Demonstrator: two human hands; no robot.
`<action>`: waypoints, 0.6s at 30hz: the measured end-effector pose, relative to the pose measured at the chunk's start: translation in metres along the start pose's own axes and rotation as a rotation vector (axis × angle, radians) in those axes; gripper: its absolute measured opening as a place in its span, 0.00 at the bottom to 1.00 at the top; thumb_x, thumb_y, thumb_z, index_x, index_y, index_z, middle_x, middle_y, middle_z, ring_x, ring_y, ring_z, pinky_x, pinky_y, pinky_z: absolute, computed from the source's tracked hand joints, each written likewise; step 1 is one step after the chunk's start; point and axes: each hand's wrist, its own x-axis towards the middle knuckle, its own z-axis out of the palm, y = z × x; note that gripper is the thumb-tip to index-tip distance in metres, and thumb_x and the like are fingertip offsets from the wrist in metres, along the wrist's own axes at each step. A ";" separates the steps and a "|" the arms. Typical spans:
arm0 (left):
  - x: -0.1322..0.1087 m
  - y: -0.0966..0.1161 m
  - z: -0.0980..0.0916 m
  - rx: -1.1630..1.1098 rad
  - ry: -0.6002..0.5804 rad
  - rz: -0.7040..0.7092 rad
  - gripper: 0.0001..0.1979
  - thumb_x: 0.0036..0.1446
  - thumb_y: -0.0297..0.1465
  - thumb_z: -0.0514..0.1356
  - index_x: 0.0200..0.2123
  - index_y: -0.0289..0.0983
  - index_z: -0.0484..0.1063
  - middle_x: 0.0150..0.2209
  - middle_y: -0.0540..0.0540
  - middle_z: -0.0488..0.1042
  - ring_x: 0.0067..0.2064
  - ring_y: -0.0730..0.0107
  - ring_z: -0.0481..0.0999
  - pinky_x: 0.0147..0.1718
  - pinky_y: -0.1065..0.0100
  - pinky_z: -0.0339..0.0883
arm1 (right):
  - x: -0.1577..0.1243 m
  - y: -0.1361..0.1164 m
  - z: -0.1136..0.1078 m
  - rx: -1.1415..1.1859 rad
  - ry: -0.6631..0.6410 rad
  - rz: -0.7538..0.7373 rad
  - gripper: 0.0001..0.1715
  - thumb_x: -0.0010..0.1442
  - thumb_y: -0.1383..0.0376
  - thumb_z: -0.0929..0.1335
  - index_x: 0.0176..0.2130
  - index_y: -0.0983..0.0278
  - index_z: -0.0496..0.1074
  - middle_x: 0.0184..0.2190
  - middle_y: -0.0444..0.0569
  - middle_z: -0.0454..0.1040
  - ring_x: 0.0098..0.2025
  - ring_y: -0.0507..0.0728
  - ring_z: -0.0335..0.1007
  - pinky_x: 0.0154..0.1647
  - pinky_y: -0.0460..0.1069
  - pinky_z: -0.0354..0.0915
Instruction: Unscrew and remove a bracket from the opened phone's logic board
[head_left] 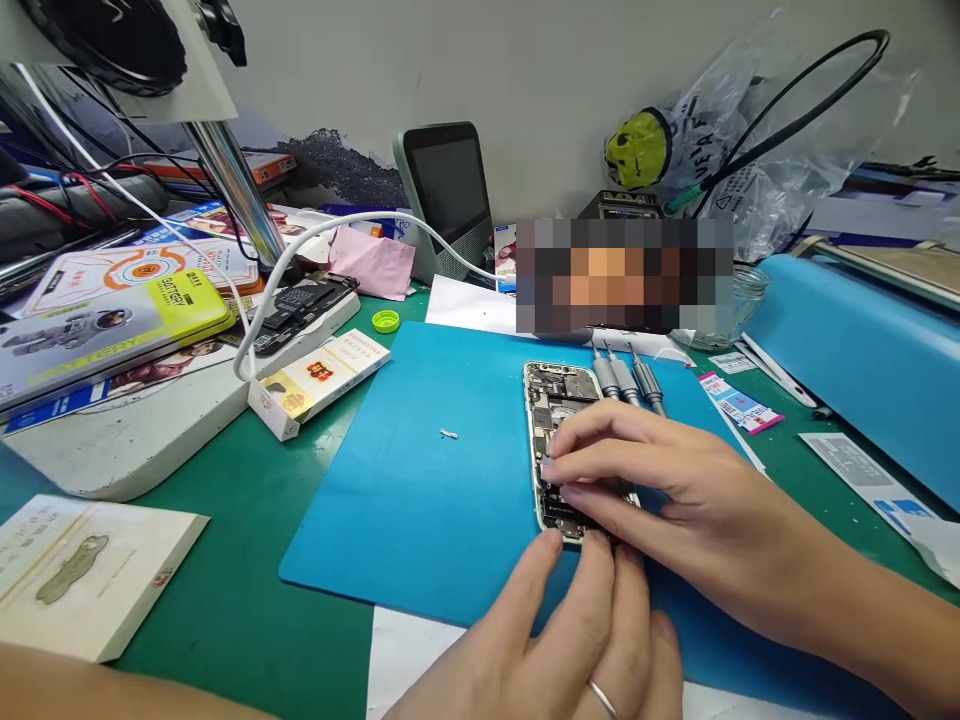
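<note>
An opened smartphone point(551, 415) lies on the blue mat point(390, 470) with its inner boards and parts exposed. At its bottom end, my left hand point(577, 640) grips the frame with the fingertips; a ring is on one finger. Over the phone's middle, my right hand point(675, 480) has thumb and fingers drawn together at the inner parts. Whatever lies between those fingertips is too small or hidden to make out. Several screwdrivers point(626, 378) with grey knurled handles lie just beyond the phone. A tiny metal piece point(448, 434) rests on the mat, left of it.
Left of the mat are a small carton point(322, 380), a white box point(90, 570) and a battery package point(120, 325). A green cap point(385, 321) and a screen device point(446, 190) stand behind. A blue case point(855, 350) and glass jar point(731, 310) are at right.
</note>
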 end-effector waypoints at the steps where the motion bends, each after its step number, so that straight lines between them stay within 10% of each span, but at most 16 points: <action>1: 0.000 0.000 0.000 0.006 0.001 -0.002 0.15 0.76 0.35 0.60 0.61 0.43 0.79 0.62 0.48 0.81 0.64 0.57 0.77 0.62 0.57 0.72 | 0.000 0.000 0.000 -0.004 0.000 -0.008 0.10 0.72 0.69 0.71 0.44 0.58 0.84 0.46 0.50 0.81 0.48 0.55 0.83 0.48 0.45 0.80; 18: -0.001 -0.002 -0.002 -0.005 -0.020 0.018 0.16 0.77 0.33 0.57 0.62 0.44 0.78 0.62 0.48 0.81 0.64 0.57 0.77 0.62 0.56 0.72 | -0.001 -0.003 -0.005 -0.060 0.000 -0.054 0.14 0.71 0.71 0.69 0.45 0.59 0.85 0.46 0.52 0.85 0.47 0.57 0.85 0.49 0.48 0.82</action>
